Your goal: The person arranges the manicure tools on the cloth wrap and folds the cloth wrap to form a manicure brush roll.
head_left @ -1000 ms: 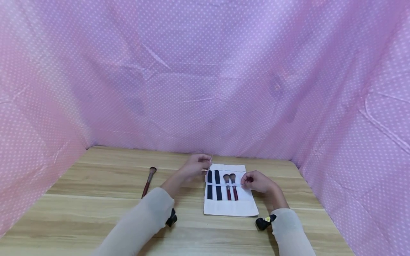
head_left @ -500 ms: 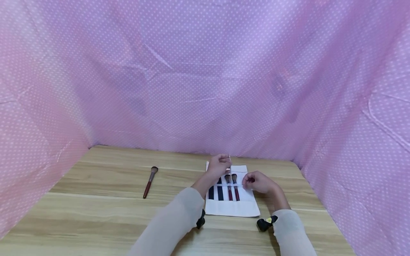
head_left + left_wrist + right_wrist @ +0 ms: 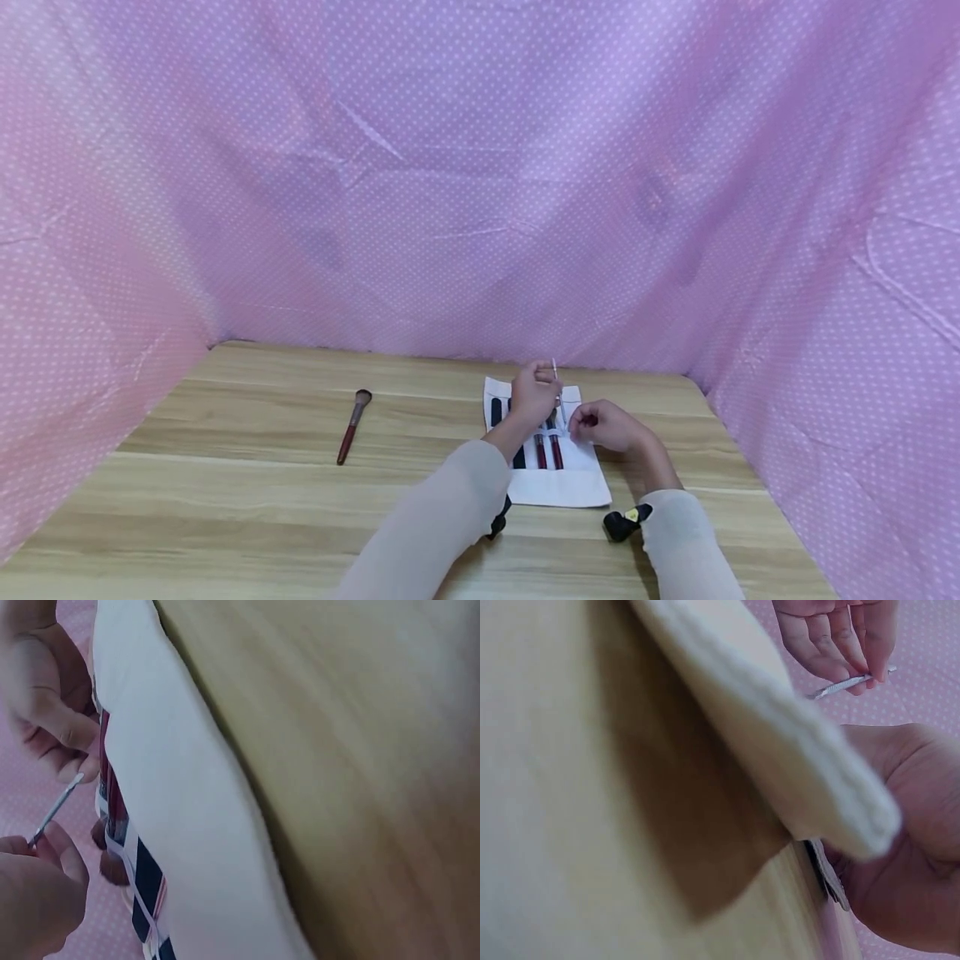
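Left hand (image 3: 534,397) pinches a tool (image 3: 56,806), right hand (image 3: 611,426) a strap (image 3: 552,432), above wooden table (image 3: 225,492) (pink cloth (image 3: 465,208) behind).

Room lay between the loose brush (image 3: 352,429) and left sleeve (image 3: 438,521). Left hand (image 3: 534,395) and right hand (image 3: 611,427) partly blocked the white pouch (image 3: 558,488).

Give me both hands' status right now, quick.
Left hand: closed, pinching a slim silver tool.
Right hand: fingers curled closed, apparently pinching the white strap.
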Tool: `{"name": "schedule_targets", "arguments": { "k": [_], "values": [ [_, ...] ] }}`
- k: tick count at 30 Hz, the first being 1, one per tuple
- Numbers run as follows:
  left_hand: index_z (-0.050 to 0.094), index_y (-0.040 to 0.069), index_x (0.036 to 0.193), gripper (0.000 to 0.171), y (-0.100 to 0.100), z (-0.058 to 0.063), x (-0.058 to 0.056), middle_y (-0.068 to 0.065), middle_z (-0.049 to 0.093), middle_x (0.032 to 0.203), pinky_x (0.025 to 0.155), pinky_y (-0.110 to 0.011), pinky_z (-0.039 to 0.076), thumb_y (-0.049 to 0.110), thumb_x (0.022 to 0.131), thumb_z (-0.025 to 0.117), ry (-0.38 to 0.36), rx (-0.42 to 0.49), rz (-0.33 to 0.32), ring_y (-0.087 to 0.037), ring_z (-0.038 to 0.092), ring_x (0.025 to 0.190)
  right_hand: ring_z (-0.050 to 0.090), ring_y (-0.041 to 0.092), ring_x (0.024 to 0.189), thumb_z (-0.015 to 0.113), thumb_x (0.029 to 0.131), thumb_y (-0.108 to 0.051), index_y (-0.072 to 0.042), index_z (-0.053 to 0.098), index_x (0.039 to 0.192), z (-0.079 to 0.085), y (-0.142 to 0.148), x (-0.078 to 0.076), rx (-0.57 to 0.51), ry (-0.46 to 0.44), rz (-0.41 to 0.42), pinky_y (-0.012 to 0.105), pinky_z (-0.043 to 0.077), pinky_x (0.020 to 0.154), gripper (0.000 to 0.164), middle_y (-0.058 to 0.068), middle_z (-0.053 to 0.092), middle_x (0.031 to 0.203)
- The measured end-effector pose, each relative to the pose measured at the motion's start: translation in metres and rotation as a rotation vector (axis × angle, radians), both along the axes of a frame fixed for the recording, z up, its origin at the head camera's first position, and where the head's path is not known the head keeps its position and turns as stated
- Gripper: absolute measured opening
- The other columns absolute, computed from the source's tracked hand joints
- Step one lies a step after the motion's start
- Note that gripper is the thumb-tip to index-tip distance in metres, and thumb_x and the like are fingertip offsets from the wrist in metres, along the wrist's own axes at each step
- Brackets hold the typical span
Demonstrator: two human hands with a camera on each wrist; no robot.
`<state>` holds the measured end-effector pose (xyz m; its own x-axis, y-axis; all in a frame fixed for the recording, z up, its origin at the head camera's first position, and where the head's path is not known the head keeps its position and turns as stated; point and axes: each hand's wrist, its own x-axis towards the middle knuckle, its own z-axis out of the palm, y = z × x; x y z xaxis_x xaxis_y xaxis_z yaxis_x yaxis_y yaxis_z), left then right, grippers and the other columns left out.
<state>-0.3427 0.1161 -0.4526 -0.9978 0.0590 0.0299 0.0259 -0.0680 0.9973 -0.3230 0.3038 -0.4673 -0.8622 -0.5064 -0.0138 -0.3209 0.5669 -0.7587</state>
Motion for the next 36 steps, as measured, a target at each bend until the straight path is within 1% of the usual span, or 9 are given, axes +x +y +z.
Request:
{"name": "schedule_targets", "arguments": {
  "k": [6,9,14,16,19,22,25,28,36],
  "values": [
    [0.065,0.005,0.122,0.029,0.005,-0.005,0.001,-0.003,0.066,0.097,0.059,-0.023,0.057,-0.001,0.094,0.070,0.055,-0.054,0.027,-0.024,0.072,0.078,0.053,0.012,0.074,0.063,0.087,0.009,0.001,0.070,0.091,0.000,0.000,0.000,-0.017,0.003,0.002,0.022,0.046,0.065,0.011,0.005,0.063,0.082],
    [0.065,0.003,0.122,0.029,0.005,-0.008,0.001,-0.003,0.066,0.095,0.057,-0.022,0.056,0.000,0.094,0.070,0.062,-0.076,0.035,-0.025,0.072,0.076,0.053,0.012,0.074,0.063,0.087,0.010,0.002,0.070,0.091,0.000,-0.001,0.000,-0.013,0.005,0.001,0.021,0.045,0.065,0.011,0.005,0.063,0.082],
    [0.065,0.002,0.125,0.032,0.005,-0.009,-0.004,-0.003,0.067,0.097,0.061,-0.023,0.058,-0.001,0.093,0.071,0.080,-0.069,0.049,-0.016,0.069,0.075,0.053,0.013,0.075,0.060,0.088,0.011,0.002,0.070,0.091,0.002,-0.004,0.000,0.006,0.006,-0.015,0.021,0.045,0.066,0.014,0.008,0.063,0.083],
    [0.066,0.002,0.125,0.032,0.006,-0.008,-0.005,-0.003,0.067,0.096,0.062,-0.024,0.058,-0.002,0.093,0.071,0.089,-0.078,0.041,-0.015,0.069,0.074,0.053,0.014,0.076,0.060,0.088,0.011,0.001,0.071,0.091,0.004,-0.003,0.000,0.018,0.015,-0.012,0.021,0.046,0.067,0.015,0.008,0.064,0.084],
    [0.067,0.004,0.124,0.032,0.007,-0.008,-0.004,-0.003,0.067,0.095,0.061,-0.023,0.058,-0.002,0.093,0.071,0.085,-0.093,0.014,-0.020,0.071,0.075,0.054,0.013,0.077,0.061,0.088,0.009,-0.001,0.071,0.091,0.004,-0.002,-0.001,0.019,0.012,-0.009,0.022,0.046,0.068,0.015,0.006,0.064,0.084],
    [0.062,0.005,0.134,0.042,0.008,-0.010,-0.004,-0.003,0.067,0.096,0.061,-0.022,0.058,-0.002,0.094,0.071,0.080,-0.117,-0.015,-0.026,0.073,0.079,0.053,0.013,0.076,0.063,0.088,0.008,0.000,0.071,0.091,0.003,-0.002,0.000,0.006,-0.003,-0.023,0.022,0.045,0.066,0.012,0.006,0.064,0.084],
    [0.055,0.007,0.143,0.053,0.008,-0.011,-0.006,-0.005,0.067,0.097,0.060,-0.022,0.058,-0.003,0.094,0.070,0.106,-0.138,-0.025,-0.030,0.074,0.080,0.052,0.013,0.075,0.063,0.088,0.008,0.001,0.071,0.092,0.001,-0.002,0.001,-0.003,-0.006,-0.032,0.021,0.045,0.066,0.011,0.007,0.064,0.084],
    [0.052,0.008,0.147,0.058,0.007,-0.012,-0.007,-0.008,0.067,0.097,0.060,-0.023,0.058,-0.005,0.093,0.070,0.130,-0.145,-0.035,-0.032,0.073,0.078,0.051,0.012,0.074,0.062,0.089,0.009,0.003,0.070,0.092,0.001,-0.005,0.003,0.005,0.001,-0.035,0.021,0.044,0.065,0.011,0.008,0.063,0.085],
    [0.056,0.014,0.145,0.053,0.005,-0.012,-0.007,0.000,0.065,0.094,0.060,-0.021,0.056,0.000,0.095,0.070,0.088,-0.246,-0.090,-0.014,0.066,0.067,0.051,0.016,0.075,0.059,0.088,0.014,0.010,0.067,0.091,0.019,-0.016,0.016,0.009,-0.001,-0.028,0.021,0.043,0.066,0.010,0.017,0.063,0.084]
  ]
}}
